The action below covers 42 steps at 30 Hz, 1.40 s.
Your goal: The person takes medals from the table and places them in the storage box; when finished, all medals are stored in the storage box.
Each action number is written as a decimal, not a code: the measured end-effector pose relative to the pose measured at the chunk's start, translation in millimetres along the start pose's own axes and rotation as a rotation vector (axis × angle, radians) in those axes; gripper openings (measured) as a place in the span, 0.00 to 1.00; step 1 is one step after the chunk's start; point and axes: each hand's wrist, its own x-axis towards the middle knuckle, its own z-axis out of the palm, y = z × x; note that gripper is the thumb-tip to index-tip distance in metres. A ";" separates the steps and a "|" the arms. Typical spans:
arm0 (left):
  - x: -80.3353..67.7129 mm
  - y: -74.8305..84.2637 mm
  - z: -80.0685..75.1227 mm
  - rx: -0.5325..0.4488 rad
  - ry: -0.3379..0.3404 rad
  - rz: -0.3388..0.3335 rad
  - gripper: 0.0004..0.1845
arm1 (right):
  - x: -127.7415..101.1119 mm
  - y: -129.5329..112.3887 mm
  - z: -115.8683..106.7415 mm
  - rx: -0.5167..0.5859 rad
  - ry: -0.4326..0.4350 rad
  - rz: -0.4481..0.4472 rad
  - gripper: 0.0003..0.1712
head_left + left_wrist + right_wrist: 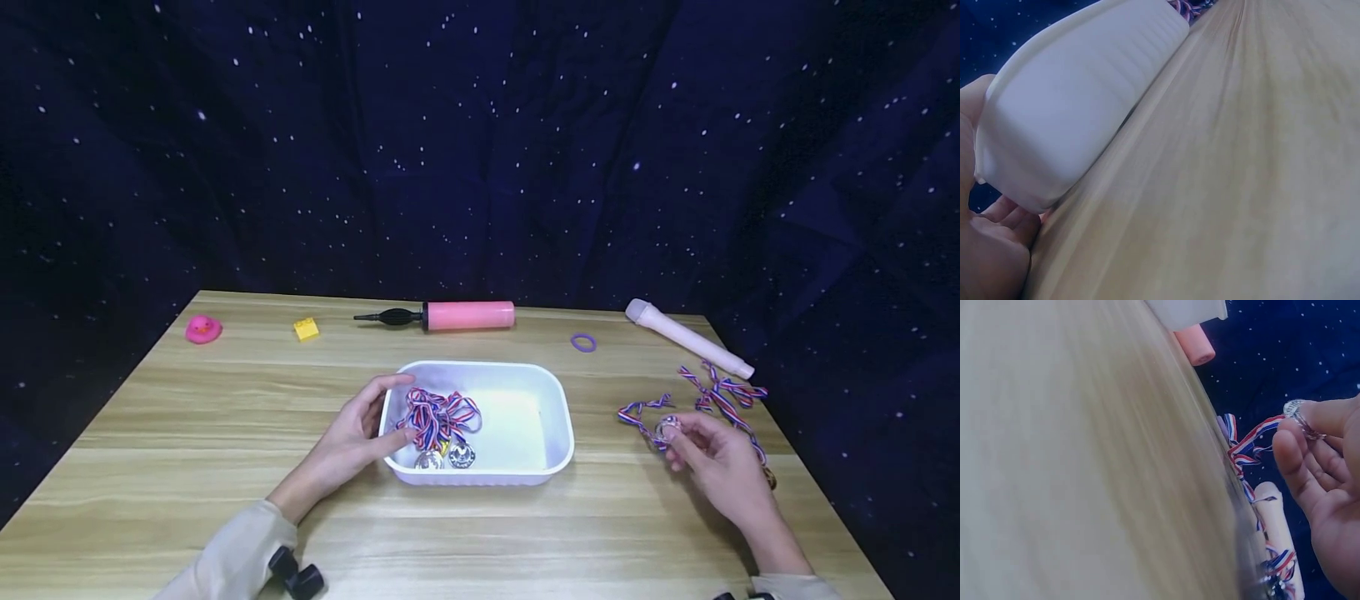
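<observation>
Silver medal (667,428): pinched between my right hand (718,468) thumb and fingertips, near the table's (225,433) right edge; its striped ribbon (712,398) trails toward the far right corner.
Left hand (352,440): fingers and thumb clasp the white tray's (551,417) left wall, mid-table.
Tray contents: ribboned medals (442,433), left half.
Technique: I judge the ribbon should lift clear before travel; keep the tray braced.
Pose: right wrist low, palm inward.
</observation>
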 end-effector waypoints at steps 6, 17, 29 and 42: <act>-0.2 0.7 -0.1 -0.008 0.003 -0.012 0.40 | 7.1 -16.8 0.3 0.079 0.029 -0.014 0.08; -0.2 -2.9 -0.3 0.002 -0.002 -0.004 0.39 | 36.4 -65.5 -15.5 0.024 0.132 -0.077 0.08; 0.7 -1.4 0.0 -0.001 0.002 -0.020 0.40 | 64.9 -120.7 -15.1 0.030 0.131 -0.211 0.08; -0.4 -2.5 -0.4 0.009 -0.003 -0.004 0.39 | 85.7 -157.4 13.1 0.286 0.056 -0.320 0.09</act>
